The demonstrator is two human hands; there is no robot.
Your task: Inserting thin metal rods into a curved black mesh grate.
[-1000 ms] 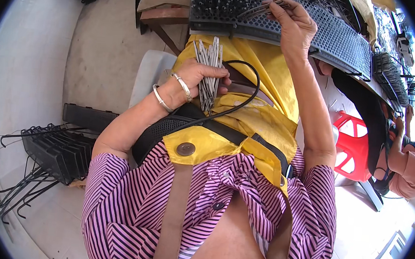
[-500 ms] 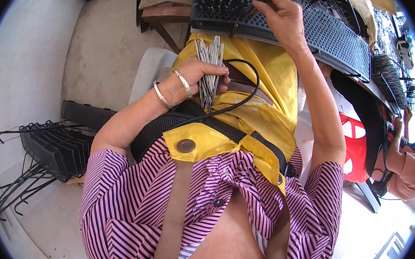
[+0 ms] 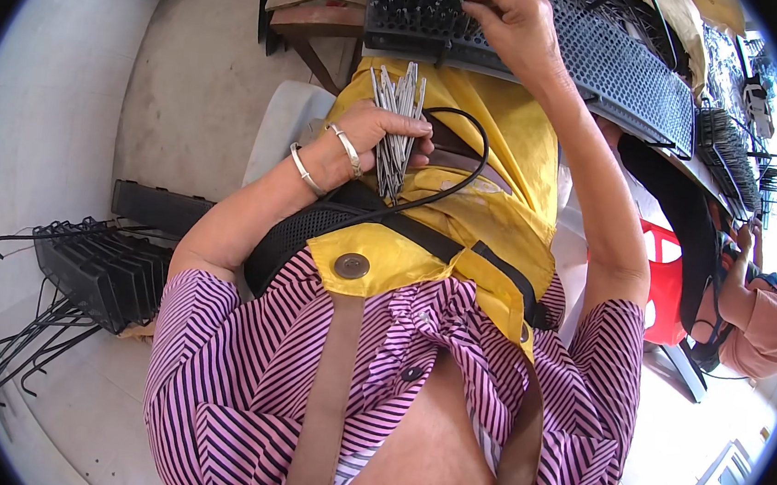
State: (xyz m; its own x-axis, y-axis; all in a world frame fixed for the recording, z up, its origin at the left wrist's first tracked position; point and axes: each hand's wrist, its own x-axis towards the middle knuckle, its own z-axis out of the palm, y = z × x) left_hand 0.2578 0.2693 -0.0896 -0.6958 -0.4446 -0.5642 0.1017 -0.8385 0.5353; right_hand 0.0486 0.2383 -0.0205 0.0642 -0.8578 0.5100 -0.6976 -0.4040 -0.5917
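Note:
My left hand (image 3: 381, 133) is closed round a bundle of thin grey metal rods (image 3: 405, 92), held upright in front of the yellow apron (image 3: 506, 160). The rods fan out a little at their top ends. Over the black perforated tray (image 3: 607, 68), my right hand (image 3: 518, 30) has thumb and forefinger pinched together. Whatever lies between those fingertips is too small and dark to make out. Many dark rods (image 3: 414, 3) stand upright in the tray's holes, left of my right hand.
Loose rods and brown paper (image 3: 671, 27) lie at the tray's far side. A wooden stool (image 3: 316, 16) stands left of the tray, and black hooked racks (image 3: 99, 277) rest on the floor at left. Another person (image 3: 751, 320) works at far right near a red chair (image 3: 663, 276).
My right hand has moved slightly left over the tray, toward the standing rods. My left hand keeps its hold on the bundle, almost unmoved.

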